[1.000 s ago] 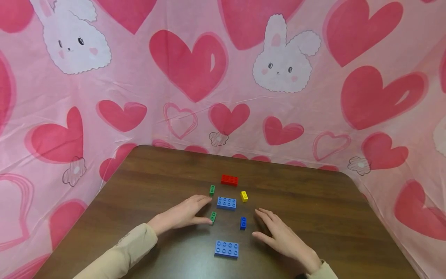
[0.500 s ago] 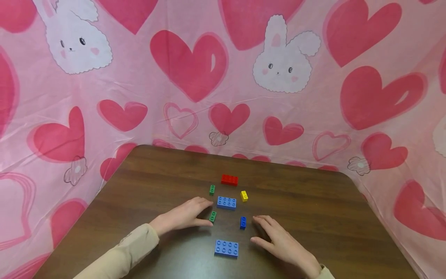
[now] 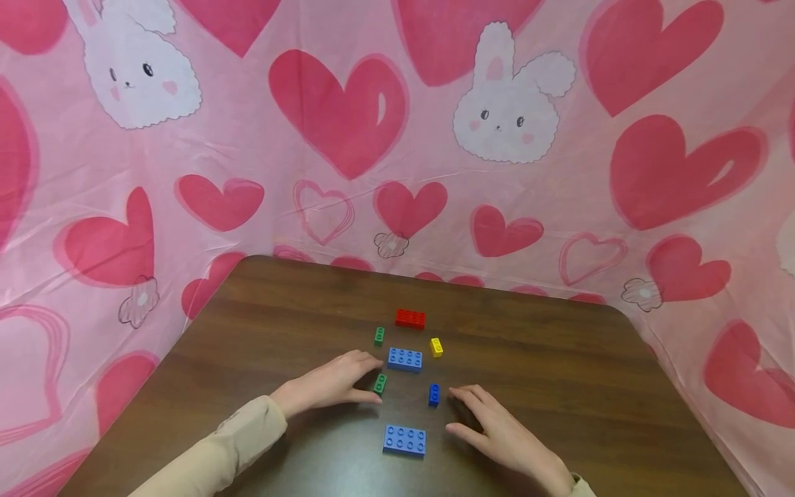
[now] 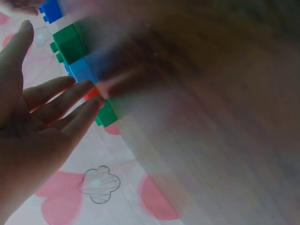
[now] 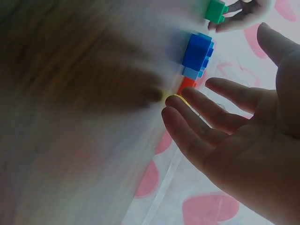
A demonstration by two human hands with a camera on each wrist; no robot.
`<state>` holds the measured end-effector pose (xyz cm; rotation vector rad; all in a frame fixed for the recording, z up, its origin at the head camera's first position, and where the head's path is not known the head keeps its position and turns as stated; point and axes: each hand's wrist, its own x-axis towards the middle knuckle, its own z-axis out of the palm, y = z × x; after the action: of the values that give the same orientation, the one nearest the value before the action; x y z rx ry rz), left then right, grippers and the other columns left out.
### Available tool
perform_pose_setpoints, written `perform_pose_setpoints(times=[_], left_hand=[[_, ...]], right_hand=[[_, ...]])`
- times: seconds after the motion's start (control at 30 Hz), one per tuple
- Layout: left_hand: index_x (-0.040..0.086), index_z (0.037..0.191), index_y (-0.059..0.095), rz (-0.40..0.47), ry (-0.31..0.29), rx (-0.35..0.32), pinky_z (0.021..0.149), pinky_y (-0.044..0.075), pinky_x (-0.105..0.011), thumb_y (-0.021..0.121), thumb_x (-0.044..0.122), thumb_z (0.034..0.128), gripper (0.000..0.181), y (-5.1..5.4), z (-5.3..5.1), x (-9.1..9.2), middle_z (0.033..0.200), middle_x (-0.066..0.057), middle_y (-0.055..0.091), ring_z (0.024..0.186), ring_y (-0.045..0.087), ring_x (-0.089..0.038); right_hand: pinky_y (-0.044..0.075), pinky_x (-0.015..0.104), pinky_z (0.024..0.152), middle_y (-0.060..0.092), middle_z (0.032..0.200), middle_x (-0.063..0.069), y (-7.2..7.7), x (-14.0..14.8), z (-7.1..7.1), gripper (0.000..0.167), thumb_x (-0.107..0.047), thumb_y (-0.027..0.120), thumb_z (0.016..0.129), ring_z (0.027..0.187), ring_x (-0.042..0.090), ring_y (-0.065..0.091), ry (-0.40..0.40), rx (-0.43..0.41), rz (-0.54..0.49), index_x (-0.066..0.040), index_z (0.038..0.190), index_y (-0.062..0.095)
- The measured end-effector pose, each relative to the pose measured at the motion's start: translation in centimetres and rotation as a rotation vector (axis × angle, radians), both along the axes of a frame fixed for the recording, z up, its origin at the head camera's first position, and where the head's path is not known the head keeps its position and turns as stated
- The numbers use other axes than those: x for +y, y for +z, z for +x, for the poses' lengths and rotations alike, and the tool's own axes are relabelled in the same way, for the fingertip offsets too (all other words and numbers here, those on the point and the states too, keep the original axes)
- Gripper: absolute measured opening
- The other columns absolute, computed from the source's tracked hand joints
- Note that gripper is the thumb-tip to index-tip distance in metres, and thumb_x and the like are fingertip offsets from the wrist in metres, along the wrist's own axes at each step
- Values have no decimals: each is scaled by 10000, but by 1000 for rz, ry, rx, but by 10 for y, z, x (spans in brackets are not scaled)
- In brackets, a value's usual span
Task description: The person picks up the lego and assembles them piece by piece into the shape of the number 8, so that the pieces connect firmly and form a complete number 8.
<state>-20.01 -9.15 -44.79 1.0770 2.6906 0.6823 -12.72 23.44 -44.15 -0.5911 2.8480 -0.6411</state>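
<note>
I see left hand (image 3: 332,381) just left of nearer green two-stud brick (image 3: 380,384), long axis fore-aft; right hand (image 3: 499,429) farther off. Both hands' fingers parted, empty.

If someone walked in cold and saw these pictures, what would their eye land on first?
Probably the pink backdrop, with its red hearts and white rabbit faces, filling the upper part of the head view. Next, likely, the seven bright toy bricks in the middle of the brown table. Flanking them are the left hand, beside the nearer green brick, and the right hand, beside the dark blue brick.
</note>
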Motion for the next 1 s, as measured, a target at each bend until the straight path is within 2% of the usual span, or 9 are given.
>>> perform_pose_setpoints(times=[0.17, 0.3, 0.43, 0.6, 0.8, 1.0], left_hand=[[77, 1347, 592, -5, -9, 7, 1021, 516, -417, 710, 499, 869, 649, 0, -1, 2, 1302, -69, 646, 1191, 592, -215], [75, 1342, 595, -14, -14, 18, 1013, 521, -407, 726, 470, 865, 633, 1, -1, 3, 1291, -67, 652, 1174, 598, -209], [83, 1344, 595, -18, -13, 5, 1016, 520, -410, 742, 429, 865, 609, 2, -2, 5, 1295, -64, 650, 1188, 597, -211], [86, 1342, 596, -26, -15, -7, 1019, 519, -412, 753, 395, 863, 591, 2, -1, 6, 1296, -62, 648, 1200, 594, -215], [83, 1327, 610, -35, -20, 14, 1007, 528, -397, 757, 370, 865, 563, 0, -1, 7, 1275, -62, 660, 1177, 605, -209], [89, 1299, 633, -43, -33, 47, 967, 547, -350, 758, 360, 866, 527, -1, -1, 9, 1217, -44, 679, 1110, 619, -178]], right_hand=[[504, 460, 1003, 568, 1316, -47, 1, -1, 0, 610, -594, 545, 939, 1190, 140, 573, 7, -29, -21, -174, 1381, 542], [526, 422, 982, 585, 1295, -50, 1, -1, 1, 566, -553, 556, 953, 1172, 143, 595, 37, -12, -54, -164, 1364, 557], [563, 333, 910, 614, 1243, -21, 1, -2, 2, 513, -471, 586, 966, 1098, 144, 630, 90, 20, -133, -119, 1339, 574], [579, 266, 829, 647, 1163, 27, 2, -3, 3, 469, -403, 598, 978, 1011, 137, 657, 150, 20, -242, -67, 1305, 588], [578, 231, 799, 656, 1095, 61, 2, -9, 4, 453, -378, 617, 972, 959, 72, 650, 173, -37, -317, -36, 1267, 600], [561, 187, 795, 653, 1098, 85, 3, -13, 4, 445, -356, 630, 966, 930, -19, 613, 162, -142, -342, -26, 1262, 595]])
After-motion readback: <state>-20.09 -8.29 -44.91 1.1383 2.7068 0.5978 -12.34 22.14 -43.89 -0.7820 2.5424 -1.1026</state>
